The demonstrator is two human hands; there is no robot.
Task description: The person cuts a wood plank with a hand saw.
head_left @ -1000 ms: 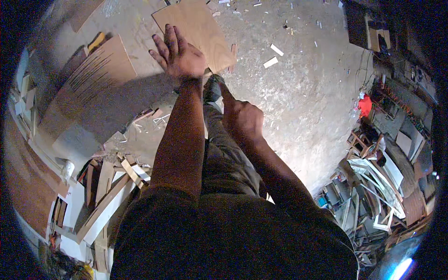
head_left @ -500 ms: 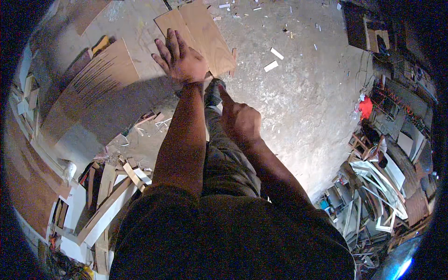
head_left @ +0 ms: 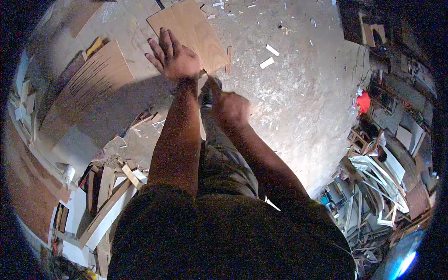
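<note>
My left hand [head_left: 175,58] lay spread flat on the plywood sheet [head_left: 193,32]; right hand [head_left: 232,107] was fisted, seemingly empty. Looked thin, stiff, light, so I'd grip its edges.

1 head camera looks straight down from above, near the forearms, at the concrete floor [head_left: 298,93].
</note>
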